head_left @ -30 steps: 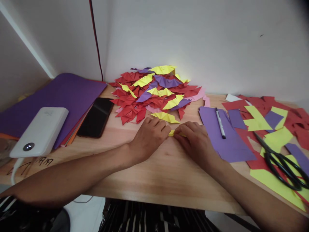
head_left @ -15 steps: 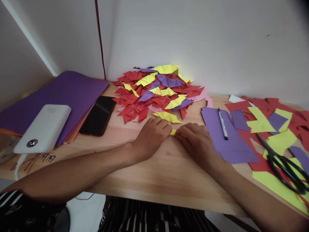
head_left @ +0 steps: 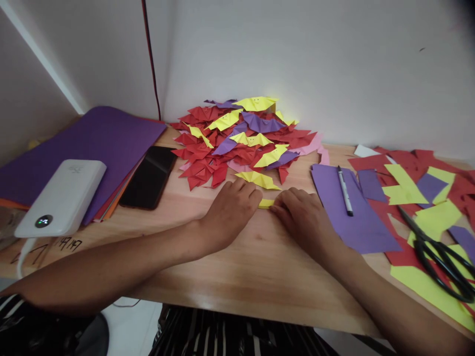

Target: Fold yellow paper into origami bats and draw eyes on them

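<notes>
Between my two hands is a small piece of folded yellow paper point(head_left: 266, 203), mostly covered by fingers. My left hand point(head_left: 233, 210) is closed on its left end, knuckles up. On the other end, the fingers of my right hand point(head_left: 299, 215) are pinched together. Both hands rest low over the wooden table point(head_left: 237, 267). Just beyond them lies a finished yellow paper bat shape point(head_left: 259, 179), at the front of a heap of folded paper bats point(head_left: 237, 143) in red, yellow, purple and pink, some with drawn faces.
To the right, a marker point(head_left: 345, 190) lies on purple paper point(head_left: 365, 232), beside black-handled scissors point(head_left: 440, 257) and coloured scraps point(head_left: 404, 185). A black phone point(head_left: 148, 178), a white power bank point(head_left: 61, 198) with a cable, and purple sheets point(head_left: 100, 133) are at left.
A little more of the yellow paper shows between my hands, as my right hand has shifted slightly right. The whole view has moved a little.
</notes>
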The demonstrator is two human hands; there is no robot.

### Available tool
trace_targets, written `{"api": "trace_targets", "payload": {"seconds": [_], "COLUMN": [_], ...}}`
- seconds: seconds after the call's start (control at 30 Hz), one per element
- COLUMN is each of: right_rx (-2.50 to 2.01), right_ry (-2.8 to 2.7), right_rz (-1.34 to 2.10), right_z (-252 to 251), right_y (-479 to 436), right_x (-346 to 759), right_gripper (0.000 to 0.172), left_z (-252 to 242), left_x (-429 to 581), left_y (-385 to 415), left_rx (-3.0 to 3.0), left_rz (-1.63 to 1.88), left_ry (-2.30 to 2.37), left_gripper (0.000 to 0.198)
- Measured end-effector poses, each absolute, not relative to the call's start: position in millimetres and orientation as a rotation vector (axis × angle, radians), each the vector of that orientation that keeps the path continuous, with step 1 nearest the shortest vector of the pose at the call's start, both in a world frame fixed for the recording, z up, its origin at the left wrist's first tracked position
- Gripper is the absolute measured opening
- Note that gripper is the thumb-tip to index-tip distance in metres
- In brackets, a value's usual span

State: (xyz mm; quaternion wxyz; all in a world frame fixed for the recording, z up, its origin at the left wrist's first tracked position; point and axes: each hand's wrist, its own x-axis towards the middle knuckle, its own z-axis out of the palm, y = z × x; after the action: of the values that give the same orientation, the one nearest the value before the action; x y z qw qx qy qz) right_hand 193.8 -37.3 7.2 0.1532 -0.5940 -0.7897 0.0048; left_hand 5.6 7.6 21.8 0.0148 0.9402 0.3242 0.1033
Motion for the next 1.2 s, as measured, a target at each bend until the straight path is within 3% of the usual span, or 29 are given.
{"api": "trace_targets", "payload": {"seconds": [0.63, 0.87, 1.2], "right_rx": [-1.753, -1.617, -1.67], "right_ry": [-2.242, -2.222, -2.009], "right_rz": [0.154, 0.259, 0.421], "right_z": [12.1, 14.2, 23.6], "right_y": [-33.0, -36.8, -45.4], "right_x": [194.0, 197.6, 196.2], "right_gripper": [0.02, 0.012, 0.011], "left_z": [29.4, 28.4, 32.0], "left_x": [-7.2, -7.0, -6.7], "left_y": [24.6, 21.4, 18.1], "left_rx": [2.694, 2.763, 2.456], "left_rz": [0.284, 0.264, 0.537], "left_ry": [1.032, 1.018, 0.941], "left_gripper": [0.013, 0.015, 0.013]}}
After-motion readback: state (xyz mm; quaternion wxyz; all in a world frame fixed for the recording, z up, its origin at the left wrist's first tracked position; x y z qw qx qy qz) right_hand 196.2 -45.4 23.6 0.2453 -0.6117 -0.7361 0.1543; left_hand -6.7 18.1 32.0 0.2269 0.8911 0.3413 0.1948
